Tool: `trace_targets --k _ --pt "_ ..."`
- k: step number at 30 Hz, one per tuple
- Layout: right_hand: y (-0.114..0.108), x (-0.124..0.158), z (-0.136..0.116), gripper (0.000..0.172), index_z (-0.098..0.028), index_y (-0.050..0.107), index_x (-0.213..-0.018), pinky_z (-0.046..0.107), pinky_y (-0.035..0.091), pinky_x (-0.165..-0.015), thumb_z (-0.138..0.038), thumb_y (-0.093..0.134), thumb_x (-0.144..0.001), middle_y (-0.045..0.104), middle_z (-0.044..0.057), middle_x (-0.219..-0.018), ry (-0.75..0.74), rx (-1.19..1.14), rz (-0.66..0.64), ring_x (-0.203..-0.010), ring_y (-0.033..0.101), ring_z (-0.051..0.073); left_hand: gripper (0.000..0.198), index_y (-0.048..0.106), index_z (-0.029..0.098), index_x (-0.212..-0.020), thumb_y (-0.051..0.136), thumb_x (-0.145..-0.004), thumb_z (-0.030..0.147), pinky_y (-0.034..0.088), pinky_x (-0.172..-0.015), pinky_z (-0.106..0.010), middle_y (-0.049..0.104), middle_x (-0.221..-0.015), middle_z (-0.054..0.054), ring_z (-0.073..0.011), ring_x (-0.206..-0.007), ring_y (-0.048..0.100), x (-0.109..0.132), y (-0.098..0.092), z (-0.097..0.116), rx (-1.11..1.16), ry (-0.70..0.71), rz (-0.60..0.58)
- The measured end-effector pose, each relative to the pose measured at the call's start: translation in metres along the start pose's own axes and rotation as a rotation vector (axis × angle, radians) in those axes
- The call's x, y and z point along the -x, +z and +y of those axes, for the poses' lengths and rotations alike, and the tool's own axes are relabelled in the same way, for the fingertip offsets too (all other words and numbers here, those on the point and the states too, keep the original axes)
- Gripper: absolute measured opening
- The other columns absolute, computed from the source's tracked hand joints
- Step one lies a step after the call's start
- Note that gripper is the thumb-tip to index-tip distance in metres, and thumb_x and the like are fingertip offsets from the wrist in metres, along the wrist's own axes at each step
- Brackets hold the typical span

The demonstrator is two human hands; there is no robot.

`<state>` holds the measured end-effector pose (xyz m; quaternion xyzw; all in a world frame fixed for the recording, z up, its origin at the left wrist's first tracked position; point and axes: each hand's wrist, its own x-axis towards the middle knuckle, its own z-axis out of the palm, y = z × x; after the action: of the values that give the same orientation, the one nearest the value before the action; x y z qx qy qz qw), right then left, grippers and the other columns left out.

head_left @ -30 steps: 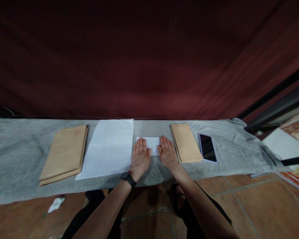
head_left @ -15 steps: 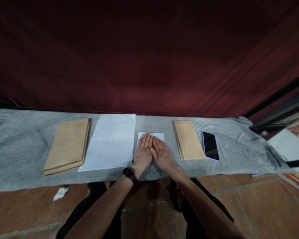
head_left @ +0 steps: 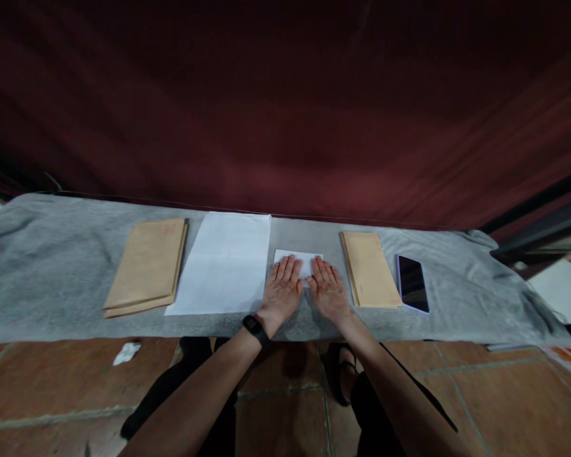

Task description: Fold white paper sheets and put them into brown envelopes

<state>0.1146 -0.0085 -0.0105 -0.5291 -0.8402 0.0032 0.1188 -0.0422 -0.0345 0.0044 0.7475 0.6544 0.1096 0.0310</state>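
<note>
A small white piece of paper, apparently folded, [head_left: 306, 265] lies on the grey cloth in front of me. My left hand [head_left: 282, 289] rests flat on its left part, fingers stretched out. On its right part lies my right hand [head_left: 328, 289], also flat and open. A strip of the paper shows between the two hands; the rest is partly covered by the fingers. Just left of my left hand is a stack of large white sheets [head_left: 223, 263]. Right of my right hand sits a stack of narrow brown envelopes [head_left: 372, 270].
Larger brown envelopes [head_left: 147, 263] are stacked at the left. A phone [head_left: 413, 284] lies beside the narrow envelopes. The grey cloth [head_left: 66, 266] covers a long, narrow surface with a dark red curtain [head_left: 285, 127] behind it. Crumpled white paper [head_left: 126, 353] is on the tiled floor.
My hands, which were together and touching over the small paper, have moved apart to its left and right sides. The camera view has shifted slightly.
</note>
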Motion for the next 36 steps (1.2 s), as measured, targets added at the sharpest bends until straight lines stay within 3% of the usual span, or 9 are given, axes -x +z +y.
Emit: trace_targets --k 4,10,15,36 --pt "0.002 -0.001 0.003 0.055 -0.010 0.027 -0.154 0.043 0.021 -0.119 -0.033 0.028 -0.104 0.030 0.013 -0.158 0.024 -0.007 0.001 -0.147 0.027 0.023 0.055 0.035 0.013 -0.151 0.032 -0.099 0.031 0.018 -0.123 -0.044 0.028 -0.160 -0.009 -0.0234 -0.150 0.021 0.002 0.001 -0.001 -0.022 0.023 0.031" --pt "0.002 -0.002 0.005 0.055 -0.010 0.026 -0.154 0.043 0.018 -0.120 -0.033 0.023 -0.104 0.025 0.011 -0.160 0.020 0.002 -0.050 -0.149 0.022 0.024 0.055 0.035 0.013 -0.150 0.029 -0.100 0.033 0.014 -0.124 -0.041 0.032 -0.159 -0.007 -0.0198 -0.149 0.021 0.007 0.002 0.003 -0.020 0.230 0.036" --pt "-0.001 -0.002 0.006 0.055 -0.012 0.025 -0.155 0.042 0.017 -0.120 -0.030 0.025 -0.103 0.021 0.010 -0.162 0.015 0.007 -0.085 -0.150 0.018 0.023 0.057 0.032 0.011 -0.151 0.029 -0.099 0.035 0.014 -0.124 -0.041 0.029 -0.160 -0.008 -0.0197 -0.150 0.020 0.010 0.006 0.005 -0.001 0.253 0.010" --pt "-0.008 0.008 0.006 0.053 -0.010 0.033 -0.151 0.046 0.024 -0.117 -0.031 0.032 -0.103 0.035 0.013 -0.156 0.032 -0.007 0.039 -0.145 0.030 0.025 0.059 0.030 0.005 -0.151 0.026 -0.099 0.031 0.017 -0.123 -0.041 0.027 -0.160 -0.014 -0.0247 -0.149 0.021 -0.021 0.005 -0.006 -0.019 -0.125 0.019"
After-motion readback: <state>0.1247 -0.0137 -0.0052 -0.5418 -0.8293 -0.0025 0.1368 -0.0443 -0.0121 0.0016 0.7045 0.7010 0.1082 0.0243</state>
